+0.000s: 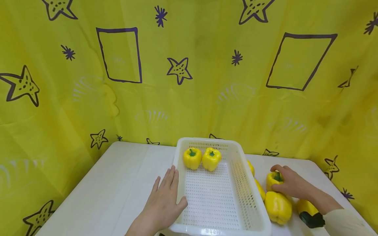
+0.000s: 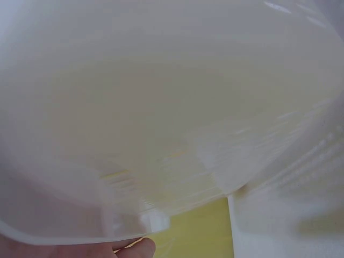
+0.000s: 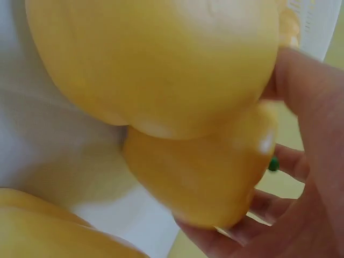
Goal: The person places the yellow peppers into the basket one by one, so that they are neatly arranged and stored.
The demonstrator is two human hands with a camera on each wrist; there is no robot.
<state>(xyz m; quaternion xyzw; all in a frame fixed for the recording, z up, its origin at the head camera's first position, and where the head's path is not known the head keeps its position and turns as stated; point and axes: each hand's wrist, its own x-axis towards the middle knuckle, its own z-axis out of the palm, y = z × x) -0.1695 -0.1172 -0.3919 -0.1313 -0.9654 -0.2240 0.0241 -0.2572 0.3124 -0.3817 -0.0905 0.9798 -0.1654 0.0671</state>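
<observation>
A white plastic basket (image 1: 211, 203) stands on the table, with two yellow bell peppers with green stems, one on the left (image 1: 192, 159) and one on the right (image 1: 211, 159), at its far end. My left hand (image 1: 163, 203) lies along the basket's left side with its fingers straight. To the right of the basket, my right hand (image 1: 292, 183) grips a yellow bell pepper (image 1: 270, 181) between thumb and fingers. Just in front of that one lies a larger-looking yellow bell pepper (image 1: 278, 208), which also fills the top of the right wrist view.
More yellow peppers (image 1: 260, 189) lie against the basket's right wall, partly hidden. Under the right forearm is another yellow pepper (image 1: 307, 207), beside a dark band (image 1: 312, 219) near the sleeve. A yellow patterned curtain (image 1: 189, 108) hangs behind the white table (image 1: 118, 183).
</observation>
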